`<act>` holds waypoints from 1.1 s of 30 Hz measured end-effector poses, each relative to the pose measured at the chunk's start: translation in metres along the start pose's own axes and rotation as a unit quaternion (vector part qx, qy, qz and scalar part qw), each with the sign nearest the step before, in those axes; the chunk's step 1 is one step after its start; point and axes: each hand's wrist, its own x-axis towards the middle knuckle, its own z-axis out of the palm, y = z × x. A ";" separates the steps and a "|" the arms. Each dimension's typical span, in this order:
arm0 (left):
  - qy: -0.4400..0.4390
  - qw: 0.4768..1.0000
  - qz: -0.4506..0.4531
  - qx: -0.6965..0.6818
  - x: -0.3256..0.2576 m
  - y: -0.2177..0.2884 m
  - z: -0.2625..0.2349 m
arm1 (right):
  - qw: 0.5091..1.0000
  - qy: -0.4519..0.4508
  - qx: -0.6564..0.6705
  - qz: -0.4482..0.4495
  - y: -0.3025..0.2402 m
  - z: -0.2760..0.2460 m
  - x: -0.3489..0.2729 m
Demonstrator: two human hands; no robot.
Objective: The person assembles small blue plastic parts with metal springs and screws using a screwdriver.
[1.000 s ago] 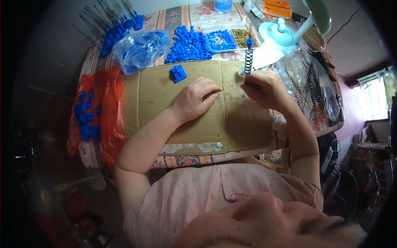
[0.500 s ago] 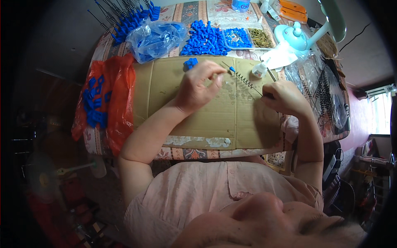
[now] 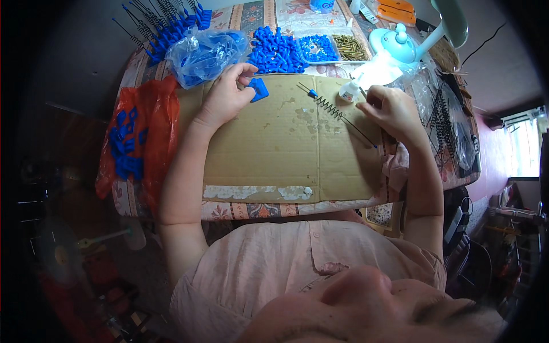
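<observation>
A dark coiled spring wire [image 3: 329, 106] lies slanted on the cardboard sheet. Near its far end sits a small blue cone [image 3: 311, 93], with two thin prongs beyond it; its near end has a tiny blue tip. My left hand [image 3: 225, 96] is at a blue plastic block [image 3: 260, 89], fingers apart and thumb by the block's left edge. Over to the right, my right hand [image 3: 393, 110] has its fingers closed around a thin stick [image 3: 362, 91] beside a small white bottle [image 3: 349, 91]. The stick's lower part is hidden by the fingers.
Blue cone pieces [image 3: 275, 50] are heaped at the back, beside a clear tray [image 3: 318, 62] of blue bits and brass-coloured pins. A pale-blue lamp [image 3: 394, 44] stands back right. An orange-red bag [image 3: 157, 114] holds blue blocks at left; black springs [image 3: 440, 123] lie right.
My left hand has moved left to the blue block. My right hand has let go of the spring wire, which now lies on the cardboard, and has moved up to the stick.
</observation>
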 end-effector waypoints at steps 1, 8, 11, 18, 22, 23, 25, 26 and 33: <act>-0.017 1.000 -0.013 0.001 0.000 0.000 -0.001 | 1.000 0.012 0.004 0.011 0.003 0.002 0.001; -0.046 0.998 -0.037 0.028 0.000 -0.002 0.004 | 0.998 0.032 0.035 0.033 0.012 0.017 0.010; -0.001 0.999 0.023 -0.027 0.001 -0.012 0.012 | 0.998 0.024 0.046 0.025 0.012 0.020 0.011; 0.005 0.993 0.089 -0.074 -0.005 0.004 0.035 | 0.998 0.015 0.055 0.016 0.019 0.031 0.015; 0.001 0.992 0.109 -0.066 -0.009 0.012 0.048 | 0.999 0.013 0.045 -0.013 0.017 0.033 0.018; -0.002 0.991 0.113 -0.071 -0.010 0.012 0.051 | 0.999 0.013 0.045 -0.014 0.015 0.032 0.018; -0.009 0.991 0.109 -0.075 -0.011 0.012 0.053 | 0.998 0.017 0.054 -0.015 0.012 0.032 0.019; -0.009 0.991 0.106 -0.076 -0.011 0.010 0.055 | 0.998 0.014 0.054 -0.014 0.013 0.034 0.021; 0.024 0.987 0.148 -0.054 -0.010 0.007 0.057 | 0.984 0.043 0.167 -0.054 0.015 0.038 0.019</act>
